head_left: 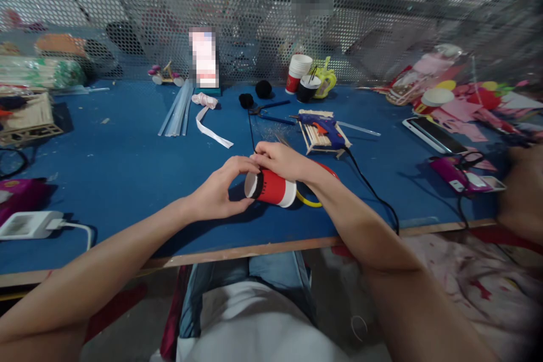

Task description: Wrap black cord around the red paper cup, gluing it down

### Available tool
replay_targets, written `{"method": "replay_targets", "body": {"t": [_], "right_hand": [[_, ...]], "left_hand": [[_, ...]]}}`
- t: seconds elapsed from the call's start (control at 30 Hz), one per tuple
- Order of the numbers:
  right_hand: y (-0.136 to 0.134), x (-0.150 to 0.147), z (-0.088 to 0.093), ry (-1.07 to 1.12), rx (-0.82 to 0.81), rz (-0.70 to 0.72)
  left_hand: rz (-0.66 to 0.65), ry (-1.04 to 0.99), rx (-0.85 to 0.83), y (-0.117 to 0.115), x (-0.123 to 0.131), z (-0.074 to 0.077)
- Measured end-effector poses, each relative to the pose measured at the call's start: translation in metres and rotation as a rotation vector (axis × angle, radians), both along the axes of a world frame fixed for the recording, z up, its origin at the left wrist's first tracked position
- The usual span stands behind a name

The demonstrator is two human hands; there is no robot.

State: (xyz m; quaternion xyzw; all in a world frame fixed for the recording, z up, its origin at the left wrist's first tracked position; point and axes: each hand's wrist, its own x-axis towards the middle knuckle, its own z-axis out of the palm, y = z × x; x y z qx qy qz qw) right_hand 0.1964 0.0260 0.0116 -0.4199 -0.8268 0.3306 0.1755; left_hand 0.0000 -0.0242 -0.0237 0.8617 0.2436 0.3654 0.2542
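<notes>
- Head view: red paper cup is on its side, near the front edge of the blue worktop, btwn both hands; black band wraps its L end.
- L hand: clamped on the cup's L end, thumb on the near side, fingertips over the top.
- R hand: laid over the cup's far/top side, fingers bent in close to L fingertips; can't tell if they're pinched on the black thread, as the spot is small & partly hidden.
- Thread runs up from the R fingers twd a small black yarn ball; bigger black ball just beside it, to the R.
- Blue-handled pliers lie beyond the hands, handles spread.
- Blue glue gun rests on a wooden-stick rack, R of the pliers; its black cord trails to the front edge.
- Yellow loop pokes out R of the cup, by the R forearm.
- Back L: clear sticks, white ribbon partly bunched, lit phone standing upright.
- Back, R of centre: stacked cups, black-wrapped cup.
- Far R: white-edged phone, purple power strip, another person's blurred arm.
</notes>
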Motion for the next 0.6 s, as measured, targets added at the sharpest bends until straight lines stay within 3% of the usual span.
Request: {"method": "replay_targets", "body": {"t": [0.3,0.6], "right_hand": [[-0.0017,0.0014,0.0015,-0.084,-0.003,-0.023],[-0.0052,-0.0007,0.0037,-0.125,0.003,-0.086]], "left_hand": [[0.027,0.096,0.093,0.0007,-0.0018,0.0071],[-0.025,0.002,-0.090,0.0034,-0.0034,-0.0007]]}}
